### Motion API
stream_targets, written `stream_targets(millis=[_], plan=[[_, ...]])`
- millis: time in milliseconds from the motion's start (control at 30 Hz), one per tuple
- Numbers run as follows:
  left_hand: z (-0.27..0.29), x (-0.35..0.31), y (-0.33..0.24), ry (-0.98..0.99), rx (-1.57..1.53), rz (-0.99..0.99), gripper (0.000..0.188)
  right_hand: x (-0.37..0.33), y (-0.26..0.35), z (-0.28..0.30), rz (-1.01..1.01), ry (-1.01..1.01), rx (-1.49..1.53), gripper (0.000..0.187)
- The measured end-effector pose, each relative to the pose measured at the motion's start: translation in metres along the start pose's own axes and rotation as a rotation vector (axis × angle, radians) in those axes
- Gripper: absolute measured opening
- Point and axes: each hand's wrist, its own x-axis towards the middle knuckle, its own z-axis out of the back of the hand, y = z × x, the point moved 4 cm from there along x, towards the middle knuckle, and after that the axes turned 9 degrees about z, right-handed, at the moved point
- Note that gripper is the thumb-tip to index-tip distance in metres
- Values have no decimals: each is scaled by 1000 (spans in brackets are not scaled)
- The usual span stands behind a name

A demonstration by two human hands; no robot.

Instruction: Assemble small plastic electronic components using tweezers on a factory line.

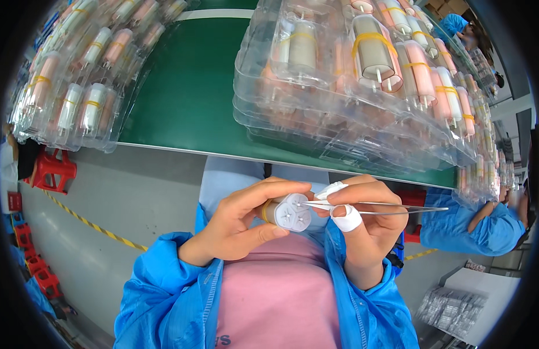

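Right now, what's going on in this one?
A person has both hands up in front of a green table. The left hand holds a small banded bundle, its white end facing the right hand. That hand holds tweezers, tips at the white end; whether they touch it is hard to tell. Clear trays of similar banded bundles are stacked on the table.

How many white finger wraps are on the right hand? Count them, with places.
2: the index fingertip wrap and the thumb wrap, both on the right hand; others may be hidden.
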Motion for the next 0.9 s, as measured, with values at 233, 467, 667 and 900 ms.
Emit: stream_targets(millis=[233,467,667,900], plan=[[-1,0,3,31,-54,-9,52,0,2,-3,24,39,-35,15],[-1,-1,3,6,-35,-14,52,6,5,-5,150,134,-132,17],[-4,3,9,-38,58,-111,68,-7,5,-2,-31,16,-16,19],[-7,-1,6,-107,191,-3,60,-12,-10,0,-53,-126,114,23]])
